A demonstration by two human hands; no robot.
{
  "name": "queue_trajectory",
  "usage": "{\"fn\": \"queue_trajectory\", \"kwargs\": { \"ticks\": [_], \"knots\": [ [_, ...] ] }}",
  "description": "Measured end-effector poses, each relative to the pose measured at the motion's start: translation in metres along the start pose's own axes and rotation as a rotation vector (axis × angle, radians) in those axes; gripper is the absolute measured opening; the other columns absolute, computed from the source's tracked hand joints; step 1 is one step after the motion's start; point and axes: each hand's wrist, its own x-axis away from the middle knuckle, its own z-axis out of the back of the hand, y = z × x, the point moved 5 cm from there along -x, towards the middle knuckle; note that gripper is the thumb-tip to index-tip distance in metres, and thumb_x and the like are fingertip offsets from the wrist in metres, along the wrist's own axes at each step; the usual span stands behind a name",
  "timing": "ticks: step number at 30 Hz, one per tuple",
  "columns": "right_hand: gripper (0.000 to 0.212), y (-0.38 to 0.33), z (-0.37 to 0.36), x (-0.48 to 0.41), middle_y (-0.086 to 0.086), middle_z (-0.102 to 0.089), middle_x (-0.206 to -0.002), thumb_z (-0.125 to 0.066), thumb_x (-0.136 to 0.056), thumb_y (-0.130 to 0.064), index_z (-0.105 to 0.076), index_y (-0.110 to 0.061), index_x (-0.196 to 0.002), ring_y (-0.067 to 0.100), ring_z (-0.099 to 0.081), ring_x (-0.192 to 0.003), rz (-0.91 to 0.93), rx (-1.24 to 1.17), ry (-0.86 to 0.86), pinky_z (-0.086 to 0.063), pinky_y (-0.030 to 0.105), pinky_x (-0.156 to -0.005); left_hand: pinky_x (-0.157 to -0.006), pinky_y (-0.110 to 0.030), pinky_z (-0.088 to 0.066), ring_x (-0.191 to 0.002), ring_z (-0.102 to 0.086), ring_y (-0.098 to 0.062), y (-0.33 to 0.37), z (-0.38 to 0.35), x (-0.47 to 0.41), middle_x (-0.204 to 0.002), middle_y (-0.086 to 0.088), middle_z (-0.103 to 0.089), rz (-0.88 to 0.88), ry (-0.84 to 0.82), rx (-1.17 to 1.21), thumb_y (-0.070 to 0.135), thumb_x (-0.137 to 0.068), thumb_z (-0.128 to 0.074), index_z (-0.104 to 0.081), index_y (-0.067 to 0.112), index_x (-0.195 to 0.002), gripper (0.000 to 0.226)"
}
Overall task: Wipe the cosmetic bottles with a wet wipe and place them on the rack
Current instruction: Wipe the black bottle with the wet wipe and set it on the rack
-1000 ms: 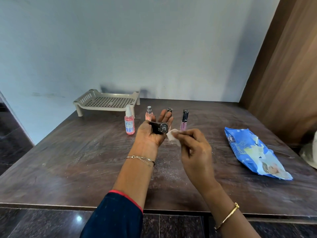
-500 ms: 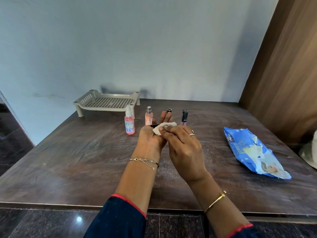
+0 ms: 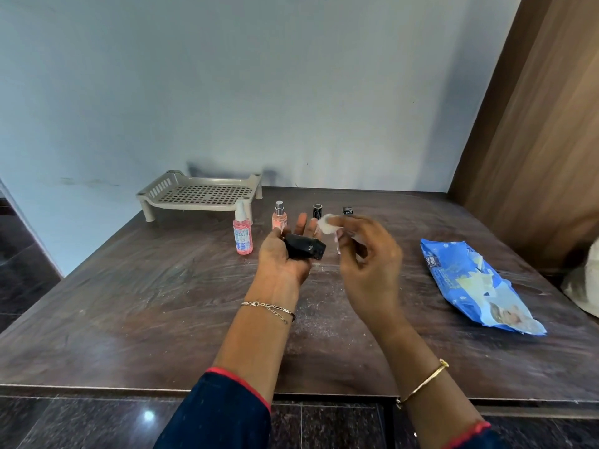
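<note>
Step in hand: judged to be wiping the black block-shaped cosmetic bottle (image 3: pixel 304 249); nothing stands on the rack yet.
Left hand: left hand (image 3: pixel 283 259) is palm up above mid-counter. The black bottle lies across the palm, fingers extended behind it and thumb against its left end.
Right hand: right hand (image 3: pixel 368 264) has its fingers pinched on a small crumpled white wet wipe (image 3: pixel 326 223), raised just beside the black bottle's right end and apart from it.
Method advised: clamp the thumb firmly before rubbing, since a loosely cradled bottle may slide off. Turn it to reach every face, underside included.
Rack: the beige perforated plastic rack (image 3: pixel 201 194) stands at the counter's far left, against the wall.
Awaiting: pink clear spray bottle (image 3: pixel 243 234), peach silver-capped perfume bottle (image 3: pixel 279 218), black-capped tube (image 3: pixel 317 210), and a second black-capped tube (image 3: pixel 347 210) partly hidden behind the right hand; all upright in a row.
Edges: the dark brown wooden counter (image 3: pixel 155 303) drops off at the left and near sides. The rack's left legs sit close to the left edge.
Open room: bare counter lies below both hands. The path to the rack passes over the row, so carry high. The blue wet-wipe pack (image 3: pixel 476 283) lies well apart on the right.
</note>
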Motion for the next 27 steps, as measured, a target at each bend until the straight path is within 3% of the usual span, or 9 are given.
{"fn": "queue_trajectory", "kwargs": {
  "ticks": [3,6,10,12,15,19,22,24,27],
  "knots": [
    [0.024,-0.015,-0.025,0.005,-0.002,-0.064,-0.118,-0.052,-0.093,-0.013,-0.067,-0.015,-0.112,0.01,-0.057,-0.11,0.214,0.235,-0.306,-0.049,0.025,-0.091,-0.054,-0.033,-0.056,-0.066,-0.065,-0.027,0.002,-0.003,-0.002,-0.086,-0.014,-0.066,0.028,-0.007,-0.079,0.031,-0.102,-0.035,-0.05,0.008,-0.1,0.027],
    [0.034,-0.014,-0.036,0.019,-0.001,-0.062,-0.126,-0.042,-0.098,-0.027,-0.064,-0.014,-0.12,0.013,-0.051,-0.124,0.361,0.372,-0.461,-0.046,0.029,-0.099,-0.073,-0.037,-0.055,-0.073,-0.067,-0.031,0.009,-0.006,-0.002,-0.086,-0.012,-0.069,-0.023,0.01,-0.213,0.038,-0.101,-0.037,-0.044,0.016,-0.081,0.03],
    [0.028,-0.004,-0.025,0.032,0.006,-0.064,-0.124,-0.058,-0.092,-0.009,-0.066,-0.008,-0.119,0.02,-0.055,-0.122,0.502,0.431,-0.436,-0.053,0.036,-0.092,-0.066,-0.041,-0.057,-0.082,-0.063,-0.032,0.014,-0.007,0.007,-0.092,-0.014,-0.067,-0.048,0.018,-0.275,0.035,-0.101,-0.037,-0.041,0.017,-0.078,0.029],
    [0.028,-0.001,-0.019,0.038,0.009,-0.066,-0.12,-0.058,-0.09,-0.006,-0.067,-0.006,-0.117,0.023,-0.061,-0.115,0.541,0.47,-0.396,-0.056,0.037,-0.086,-0.083,-0.047,-0.052,-0.087,-0.063,-0.033,0.015,-0.006,0.01,-0.093,-0.015,-0.066,-0.076,0.029,-0.313,0.036,-0.101,-0.035,-0.043,0.017,-0.078,0.032],
    [0.023,0.006,-0.009,0.035,0.006,-0.07,-0.111,-0.062,-0.087,-0.003,-0.071,-0.007,-0.108,0.017,-0.066,-0.102,0.435,0.398,-0.312,-0.057,0.033,-0.083,-0.098,-0.048,-0.045,-0.093,-0.063,-0.033,0.018,-0.004,0.014,-0.093,-0.015,-0.066,-0.15,0.073,-0.359,0.038,-0.102,-0.032,-0.042,0.016,-0.079,0.034],
    [0.027,0.029,0.01,0.023,-0.006,-0.072,-0.093,-0.069,-0.081,0.005,-0.071,-0.019,-0.095,-0.001,-0.066,-0.085,-0.113,0.03,-0.025,-0.053,0.015,-0.075,-0.082,-0.043,-0.053,-0.08,-0.066,-0.032,0.022,-0.001,0.013,-0.088,-0.015,-0.068,-0.21,0.093,-0.376,0.045,-0.101,-0.032,-0.04,0.015,-0.082,0.036],
    [0.023,0.038,0.009,0.021,-0.003,-0.072,-0.089,-0.069,-0.082,0.003,-0.069,-0.016,-0.094,0.005,-0.067,-0.079,-0.447,-0.312,0.14,-0.051,0.016,-0.071,-0.078,-0.041,-0.053,-0.079,-0.065,-0.033,0.022,-0.003,0.015,-0.085,-0.015,-0.067,-0.216,0.087,-0.359,0.048,-0.099,-0.031,-0.039,0.016,-0.084,0.037],
    [0.025,0.03,0.0,0.022,-0.002,-0.071,-0.095,-0.067,-0.082,0.003,-0.068,-0.016,-0.097,0.006,-0.067,-0.082,-0.422,-0.351,0.066,-0.051,0.015,-0.07,-0.077,-0.042,-0.052,-0.077,-0.065,-0.033,0.02,-0.006,0.017,-0.082,-0.015,-0.066,-0.198,0.069,-0.357,0.048,-0.1,-0.03,-0.039,0.016,-0.085,0.037],
    [0.034,0.009,-0.017,0.028,-0.004,-0.066,-0.118,-0.071,-0.082,-0.005,-0.067,-0.018,-0.113,0.002,-0.061,-0.105,-0.029,0.006,-0.239,-0.049,0.015,-0.088,-0.072,-0.041,-0.051,-0.07,-0.063,-0.032,0.016,-0.009,0.019,-0.072,-0.014,-0.061,-0.139,0.042,-0.339,0.046,-0.101,-0.031,-0.039,0.015,-0.085,0.035]
  ]
}}
